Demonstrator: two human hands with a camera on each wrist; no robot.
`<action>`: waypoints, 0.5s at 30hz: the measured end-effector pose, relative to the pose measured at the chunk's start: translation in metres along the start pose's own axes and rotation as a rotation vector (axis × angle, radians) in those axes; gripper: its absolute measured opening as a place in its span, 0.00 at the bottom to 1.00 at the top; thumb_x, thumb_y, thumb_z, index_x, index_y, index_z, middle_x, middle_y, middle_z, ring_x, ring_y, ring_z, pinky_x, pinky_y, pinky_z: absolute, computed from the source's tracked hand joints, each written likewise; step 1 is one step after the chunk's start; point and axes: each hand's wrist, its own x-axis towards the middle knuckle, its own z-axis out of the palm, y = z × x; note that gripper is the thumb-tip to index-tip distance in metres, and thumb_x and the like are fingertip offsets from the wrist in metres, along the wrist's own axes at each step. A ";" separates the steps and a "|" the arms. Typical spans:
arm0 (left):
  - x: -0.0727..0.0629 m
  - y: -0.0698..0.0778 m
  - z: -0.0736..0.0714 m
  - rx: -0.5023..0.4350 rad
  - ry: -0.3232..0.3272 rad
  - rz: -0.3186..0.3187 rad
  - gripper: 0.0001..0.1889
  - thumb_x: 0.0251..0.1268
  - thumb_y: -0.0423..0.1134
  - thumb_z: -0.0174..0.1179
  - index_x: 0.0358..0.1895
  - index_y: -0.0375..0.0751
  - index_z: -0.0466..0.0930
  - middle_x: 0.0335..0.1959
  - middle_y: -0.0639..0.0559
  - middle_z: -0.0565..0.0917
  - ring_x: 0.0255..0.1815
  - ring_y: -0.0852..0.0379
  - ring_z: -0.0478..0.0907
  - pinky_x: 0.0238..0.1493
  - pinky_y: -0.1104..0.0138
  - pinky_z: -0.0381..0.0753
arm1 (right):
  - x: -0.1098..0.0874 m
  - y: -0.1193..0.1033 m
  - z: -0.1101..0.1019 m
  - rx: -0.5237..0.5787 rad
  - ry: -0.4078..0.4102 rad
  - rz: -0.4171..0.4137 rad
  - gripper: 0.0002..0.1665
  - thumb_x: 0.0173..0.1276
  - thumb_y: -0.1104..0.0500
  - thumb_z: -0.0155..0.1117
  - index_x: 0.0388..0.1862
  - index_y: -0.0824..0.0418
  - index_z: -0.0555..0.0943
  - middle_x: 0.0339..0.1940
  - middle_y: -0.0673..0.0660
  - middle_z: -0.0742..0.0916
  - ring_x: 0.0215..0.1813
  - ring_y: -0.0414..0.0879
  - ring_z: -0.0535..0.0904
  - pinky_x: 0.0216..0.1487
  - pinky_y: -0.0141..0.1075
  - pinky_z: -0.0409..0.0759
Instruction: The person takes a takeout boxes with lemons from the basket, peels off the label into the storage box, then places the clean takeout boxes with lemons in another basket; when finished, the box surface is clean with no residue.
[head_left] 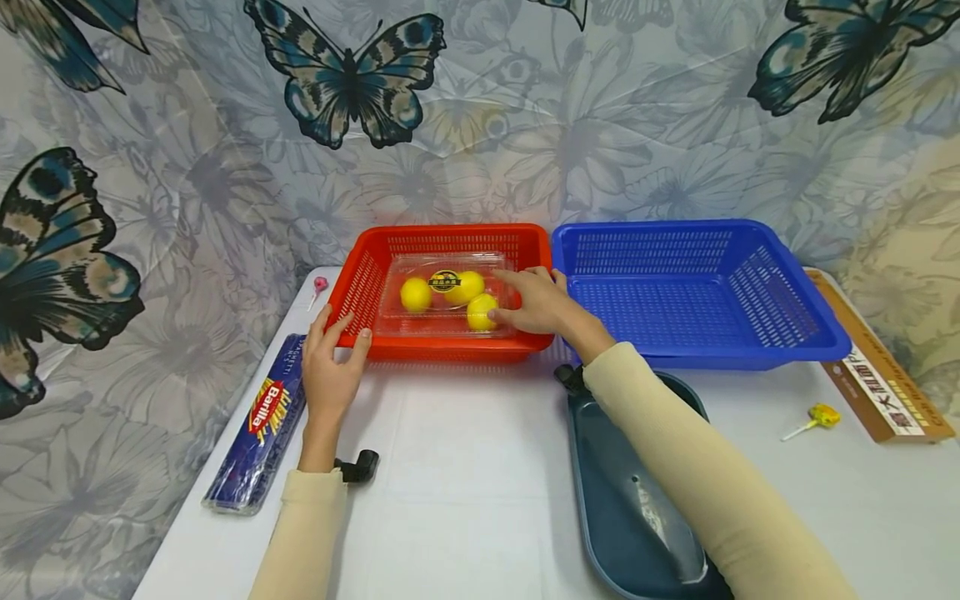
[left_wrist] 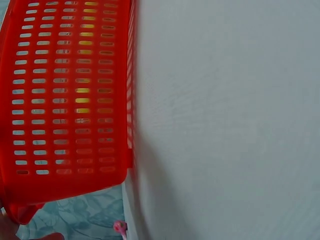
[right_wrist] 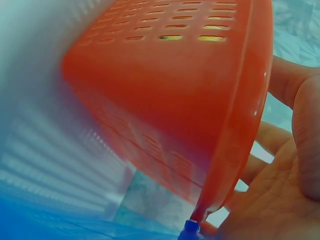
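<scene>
You hold both hands at opposite ends of a red plastic basket (head_left: pixel 442 348) on a white-covered counter (head_left: pixel 465 467). Between them, flat inside the basket, lies a clear plastic box (head_left: pixel 447 314) with three lemons (head_left: pixel 482 313), its see-through lid keeping the fruit together while leaving it visible.

Your left hand (head_left: pixel 333 375) is at the basket's near left corner, fingers and thumb spread, clenched on nothing; whether they bear on the rim is hard to tell. Your right hand (head_left: pixel 536 300) reaches over the opposite rim, fingers extended and parted, thumb and forefinger above the box's right end, though contact with the box cannot be confirmed. The spacing seems chosen to flank the box and basket from both sides.

Just right of your right hand stands a blue basket (head_left: pixel 660 300), rim close against the red one, perhaps to put both within reach. Under your right forearm sits a dark blue-grey tray (head_left: pixel 622 500). A Barilla spaghetti pack (head_left: pixel 258 433) lies left of your left hand, probably kept aside for working room, with a pink lollipop (head_left: pixel 320 285) beyond your fingertips. Well right of your right hand are a yellow lollipop (head_left: pixel 823 415) and a long brown box (head_left: pixel 888 383).
</scene>
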 end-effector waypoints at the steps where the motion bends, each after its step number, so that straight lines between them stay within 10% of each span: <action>1: 0.000 0.000 0.000 -0.001 0.000 0.002 0.24 0.66 0.49 0.66 0.61 0.41 0.83 0.77 0.45 0.69 0.78 0.36 0.62 0.76 0.36 0.57 | 0.001 0.000 0.000 0.000 0.001 -0.003 0.46 0.69 0.41 0.67 0.82 0.49 0.62 0.76 0.59 0.75 0.78 0.60 0.57 0.80 0.66 0.37; 7: 0.000 -0.001 -0.002 -0.006 0.001 -0.009 0.22 0.66 0.48 0.67 0.59 0.42 0.85 0.77 0.47 0.69 0.77 0.37 0.63 0.76 0.36 0.58 | 0.006 -0.004 -0.005 0.011 -0.028 -0.029 0.45 0.70 0.41 0.65 0.82 0.50 0.62 0.74 0.60 0.77 0.75 0.61 0.62 0.79 0.65 0.42; 15: 0.000 -0.001 0.000 -0.008 0.020 0.009 0.21 0.66 0.48 0.67 0.56 0.41 0.86 0.76 0.45 0.70 0.76 0.36 0.65 0.75 0.37 0.59 | 0.015 -0.008 -0.033 0.144 -0.050 -0.055 0.39 0.73 0.46 0.65 0.78 0.59 0.67 0.68 0.66 0.80 0.68 0.61 0.76 0.70 0.55 0.76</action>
